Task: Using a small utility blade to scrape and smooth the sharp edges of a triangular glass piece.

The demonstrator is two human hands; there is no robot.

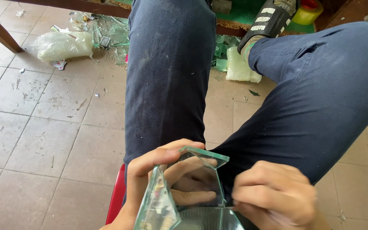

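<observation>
**Item: faceted clear-glass piece, held in the lap between two hands**

Principal object: a small construction of clear, green-edged glass panes, flat panels meeting at angles, held low in the frame over the person's lap, between the knees. Its upper pane juts forward like a lid; a lower pane faces the camera and mirrors its surroundings.

Left hand: wrapped around the far side of the glass, thumb over the top edge, fingers visible through the panes. Grip closed on the piece, apparently to steady the panels while the other hand works.

Right hand: curled tight at the lower right seam, fingertips pinched together against the glass edge. Motion blur hides whether it pinches a small tool or only the glass; cannot tell.

Support: dark blue trousers, legs spread to frame the work; red seat edge below the left hand.

Surroundings: beige tiled floor; a heap of broken glass offcuts and a clear plastic bag well apart, beyond the knees; black striped sandal on the right foot; yellow tape roll near it.
</observation>
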